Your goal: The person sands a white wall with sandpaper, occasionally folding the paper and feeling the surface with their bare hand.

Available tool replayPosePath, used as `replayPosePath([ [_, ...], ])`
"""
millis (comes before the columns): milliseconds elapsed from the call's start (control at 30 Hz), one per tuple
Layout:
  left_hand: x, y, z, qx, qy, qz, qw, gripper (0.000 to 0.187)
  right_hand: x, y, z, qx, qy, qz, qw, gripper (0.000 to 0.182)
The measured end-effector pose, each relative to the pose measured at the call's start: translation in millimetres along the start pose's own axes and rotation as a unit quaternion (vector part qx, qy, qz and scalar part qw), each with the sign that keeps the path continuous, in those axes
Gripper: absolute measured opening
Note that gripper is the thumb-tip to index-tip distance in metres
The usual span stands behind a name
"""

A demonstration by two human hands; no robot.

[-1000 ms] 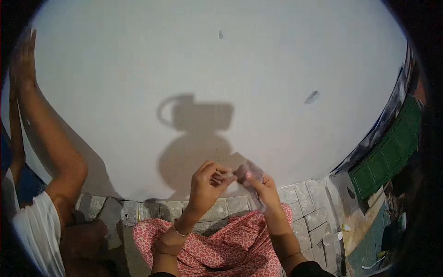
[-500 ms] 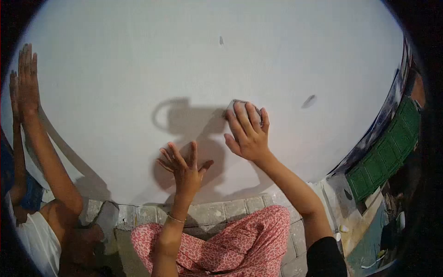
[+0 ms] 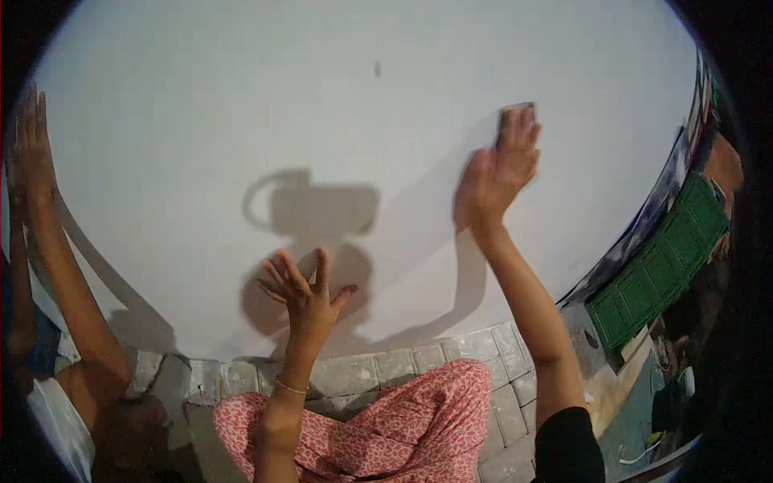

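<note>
In front of me is a smooth white wall. My right hand presses a small flat rectangular pad against it, up and to the right. Only the pad's dark-edged top end shows past the fingers, and motion blurs the hand a little. Lower down, left of the middle, my left hand has its fingers spread, with the fingertips toward the wall and nothing held. The shadow of my head and hand falls on the wall around it.
A small grey mark is high on the wall. At far left another person's hands lie against it. Grey paving bricks run along its foot, under my patterned trousers. A green crate-like panel stands at right.
My right hand has moved up and right along the wall with the pad, over where a dark smudge showed. My left hand stays spread. The whole view has shifted slightly.
</note>
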State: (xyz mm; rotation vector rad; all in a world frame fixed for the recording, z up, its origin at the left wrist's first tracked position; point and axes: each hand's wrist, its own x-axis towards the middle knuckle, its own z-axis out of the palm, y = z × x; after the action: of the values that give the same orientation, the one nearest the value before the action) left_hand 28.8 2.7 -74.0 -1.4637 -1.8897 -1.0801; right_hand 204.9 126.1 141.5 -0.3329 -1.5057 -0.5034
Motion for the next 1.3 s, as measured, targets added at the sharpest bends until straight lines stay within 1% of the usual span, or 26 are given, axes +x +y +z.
replayPosePath([
  [67,0.5,0.4,-5.4,-0.012,-0.010,-0.003,1.000,0.101,-27.1,-2.9,-9.0,-0.098,-0.222,-0.148,0.959,0.049],
  [100,1.5,-0.2,-4.4,-0.012,-0.011,0.005,1.000,0.101,-24.4,1.3,-16.5,-0.023,-0.306,-0.354,0.884,0.051],
  [133,2.4,-1.0,-1.5,-0.005,0.014,0.016,1.000,0.101,-16.5,9.4,-21.9,-0.026,-0.304,-0.349,0.886,0.051],
  [200,2.3,-4.4,-1.5,0.001,0.031,0.029,0.999,0.101,4.2,34.2,-25.7,-0.158,-0.236,-0.250,0.926,0.054],
  [233,2.5,-2.4,-3.4,0.009,0.018,0.023,1.000,0.102,17.6,51.6,-21.6,-0.071,-0.099,-0.087,0.989,0.055],
  [267,0.2,0.4,-5.0,0.017,0.006,0.016,1.000,0.104,26.3,62.1,-18.4,0.019,0.044,0.081,0.996,0.057],
  [300,0.1,-0.3,-4.3,0.020,0.006,0.018,1.000,0.104,21.7,54.6,-16.2,0.020,0.047,0.083,0.995,0.057],
  [367,1.1,-1.9,-1.4,0.020,0.027,0.021,0.999,0.105,1.7,28.4,-17.7,-0.129,-0.075,-0.023,0.989,0.056],
  [400,3.3,-1.8,-1.4,0.021,0.029,0.026,0.999,0.105,-12.8,25.4,-27.4,-0.113,-0.237,-0.160,0.951,0.059],
  [467,1.6,-1.4,-1.8,0.019,0.033,0.024,0.999,0.103,-5.5,49.9,-38.1,-0.038,-0.339,-0.400,0.851,0.060],
  [533,4.2,-3.3,-2.5,0.016,0.029,0.028,0.999,0.103,18.6,62.0,-44.7,-0.162,-0.220,-0.218,0.937,0.058],
  [567,1.9,-1.1,-2.4,0.012,0.027,0.024,0.999,0.103,24.8,68.8,-35.5,-0.104,-0.072,-0.045,0.991,0.057],
  [667,-0.3,-5.9,5.8,0.018,0.036,0.030,0.999,0.104,6.4,36.9,-18.9,-0.137,-0.038,0.018,0.990,0.059],
  [700,0.0,-6.1,4.4,0.023,0.038,0.032,0.998,0.104,-7.9,26.1,-23.6,-0.152,-0.180,-0.131,0.963,0.062],
  [733,0.0,-4.3,4.0,0.002,0.038,0.020,0.999,0.100,-6.7,25.9,-27.1,-0.037,-0.330,-0.315,0.889,0.061],
  [800,1.5,-6.9,3.8,-0.014,0.034,0.008,0.999,0.096,12.6,29.8,-11.3,-0.058,-0.302,-0.364,0.879,0.058],
  [833,3.1,-7.4,4.4,-0.008,0.040,0.013,0.999,0.096,31.7,28.8,-3.7,-0.096,-0.216,-0.275,0.932,0.056],
  [900,-4.3,-2.9,5.2,-0.008,0.040,0.011,0.999,0.097,68.0,3.2,11.0,-0.138,-0.011,-0.103,0.985,0.051],
  [933,-3.3,-5.3,6.0,-0.006,0.038,0.013,0.999,0.097,65.1,-10.7,19.6,-0.139,-0.008,-0.102,0.985,0.051],
  [1000,-2.3,-7.9,4.7,-0.002,0.037,0.018,0.999,0.098,57.9,-32.7,26.5,-0.136,-0.142,-0.168,0.966,0.054],
  [1033,-2.5,-7.4,5.0,-0.002,0.033,0.012,0.999,0.096,59.6,-33.5,27.2,-0.136,-0.139,-0.167,0.967,0.054],
  [1100,-0.6,-10.7,4.2,0.001,0.027,0.007,1.000,0.094,64.8,-35.9,28.4,-0.003,-0.307,-0.438,0.845,0.048],
  [1133,2.6,-11.3,2.5,-0.003,0.041,0.006,0.999,0.092,79.0,-26.5,31.0,-0.030,-0.239,-0.387,0.890,0.047],
  [1200,6.6,-2.0,-3.4,-0.014,0.055,-0.009,0.998,0.089,108.1,9.9,30.6,-0.068,-0.107,-0.100,0.987,0.049],
  [1233,13.6,3.2,-10.7,-0.012,0.070,-0.015,0.997,0.087,101.4,4.9,29.9,-0.068,-0.110,-0.102,0.986,0.049],
  [1300,38.6,4.4,-26.6,-0.007,0.095,-0.017,0.995,0.084,83.6,-10.2,32.0,-0.195,-0.043,-0.192,0.961,0.054],
])
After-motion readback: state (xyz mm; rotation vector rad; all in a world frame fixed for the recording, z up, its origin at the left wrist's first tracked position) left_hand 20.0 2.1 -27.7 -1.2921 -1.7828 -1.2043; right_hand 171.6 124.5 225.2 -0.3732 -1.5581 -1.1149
